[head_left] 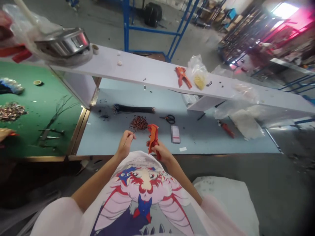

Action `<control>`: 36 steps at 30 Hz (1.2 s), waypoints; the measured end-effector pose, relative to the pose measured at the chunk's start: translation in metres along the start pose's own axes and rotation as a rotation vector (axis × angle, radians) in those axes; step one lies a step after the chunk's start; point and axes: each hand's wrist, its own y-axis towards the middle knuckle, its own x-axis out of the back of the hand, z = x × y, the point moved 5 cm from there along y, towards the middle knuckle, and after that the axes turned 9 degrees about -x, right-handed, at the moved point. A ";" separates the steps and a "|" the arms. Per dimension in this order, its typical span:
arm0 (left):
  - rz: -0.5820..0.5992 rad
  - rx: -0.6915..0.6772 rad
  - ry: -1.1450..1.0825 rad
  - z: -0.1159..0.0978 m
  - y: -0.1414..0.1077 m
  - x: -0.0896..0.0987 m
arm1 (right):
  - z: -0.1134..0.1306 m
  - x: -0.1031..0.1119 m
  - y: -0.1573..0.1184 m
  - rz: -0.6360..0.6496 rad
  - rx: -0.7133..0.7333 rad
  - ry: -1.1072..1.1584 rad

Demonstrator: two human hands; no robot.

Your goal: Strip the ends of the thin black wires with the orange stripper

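My right hand (158,150) is wrapped round the handles of an orange plier-type hand tool (153,133), its head pointing away from me over the table edge. To its left, my left hand (126,142) is closed in a pinch, with a tiny dark piece (133,133) at the fingertips, too small to name. The two hands are apart. Just beyond them lies a heap of small copper-brown and black pieces (139,123). Behind the heap, a bundle of thin black wires (134,108) lies sideways on the blue tabletop (103,144).
Black-handled scissors (169,119) and a blurred pinkish rectangular thing (175,134) lie to the right. Farther right is a red-handled tool (226,129). A raised white shelf (152,70) carries another orange tool (183,77), plastic bags and a metal bowl (65,42). At left stands a green-topped table (31,68).
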 end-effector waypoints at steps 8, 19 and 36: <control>0.057 -0.191 0.209 -0.026 0.001 0.007 | 0.028 -0.024 -0.021 0.147 -0.007 -0.110; 0.046 -0.538 0.387 -0.057 0.007 0.018 | 0.034 -0.033 -0.032 0.286 -0.021 -0.092; 0.077 -0.610 0.451 -0.073 0.007 0.009 | 0.027 -0.032 -0.031 0.315 -0.018 -0.121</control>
